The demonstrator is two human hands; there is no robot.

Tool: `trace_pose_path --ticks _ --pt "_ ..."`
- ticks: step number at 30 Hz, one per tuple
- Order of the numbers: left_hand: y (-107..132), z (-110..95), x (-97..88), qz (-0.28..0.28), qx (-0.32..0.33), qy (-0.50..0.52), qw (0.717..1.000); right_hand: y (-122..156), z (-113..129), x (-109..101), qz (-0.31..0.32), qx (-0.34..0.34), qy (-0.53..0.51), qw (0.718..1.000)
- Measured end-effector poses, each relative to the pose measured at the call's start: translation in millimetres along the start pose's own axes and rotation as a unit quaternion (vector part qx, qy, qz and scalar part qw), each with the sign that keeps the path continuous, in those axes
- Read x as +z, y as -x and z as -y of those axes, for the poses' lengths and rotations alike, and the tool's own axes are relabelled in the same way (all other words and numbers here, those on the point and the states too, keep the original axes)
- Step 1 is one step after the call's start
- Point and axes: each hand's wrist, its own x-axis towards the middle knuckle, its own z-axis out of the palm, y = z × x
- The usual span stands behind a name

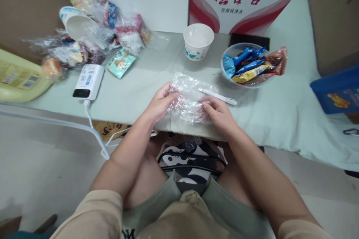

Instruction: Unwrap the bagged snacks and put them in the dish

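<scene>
A crinkled clear plastic bag [188,91] with some red print lies spread between my hands on the cloth-covered table. My left hand [159,102] pinches its left edge between thumb and fingers. My right hand [217,112] grips the lower right edge, thumb and index finger close together. Just beyond the right fingers lies a slim white tool [226,98] with a small hole near one end; its left tip overlaps the plastic. A paper cup [197,50] with blue print stands upright beyond the bag.
To the right, a clear bowl [244,82] holds several wrapped snacks, with a dark phone-like slab [249,40] behind. Left are a white power bank [91,78] with cable, a green packet [121,63], piled snack wrappers [95,33] and a yellow jug [22,78]. Cartons [241,3] stand behind.
</scene>
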Motion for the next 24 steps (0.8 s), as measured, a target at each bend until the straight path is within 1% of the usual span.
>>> trace_pose_path --ticks 2,5,8,10,12,14,16,18,21,24 --pt "-1 2 -2.9 -0.009 0.002 -0.026 1.000 1 1 -1 -0.015 -0.004 0.015 1.000" --pt "0 2 -8.0 0.017 -0.011 -0.051 0.998 3 5 -3 -0.031 -0.010 -0.008 0.999" --pt "3 -1 -10.8 0.058 -0.046 -0.030 0.997 4 10 -5 -0.042 -0.013 -0.064 0.997" --pt "4 -4 -11.6 0.060 -0.055 -0.001 0.997 3 12 -8 -0.034 -0.011 -0.097 0.995" --pt "5 -7 -12.0 0.053 -0.046 0.024 0.997 3 12 -10 -0.021 -0.022 -0.110 0.993" --pt "4 -8 -12.1 0.066 -0.036 0.032 0.997 2 12 -12 -0.024 -0.052 -0.085 0.995" --pt "3 -7 -11.7 0.082 -0.016 0.011 0.996 2 9 -12 -0.047 -0.078 -0.029 0.995" --pt "2 -5 -10.4 0.084 0.010 -0.038 0.996 3 5 -12 -0.067 -0.084 0.009 0.994" --pt "2 -1 -7.8 0.069 0.026 -0.083 0.994 2 -2 -12 -0.088 -0.081 0.002 0.993" --pt "1 2 -6.0 0.052 0.043 -0.060 0.996 -2 -7 -13 -0.113 -0.082 -0.019 0.990"
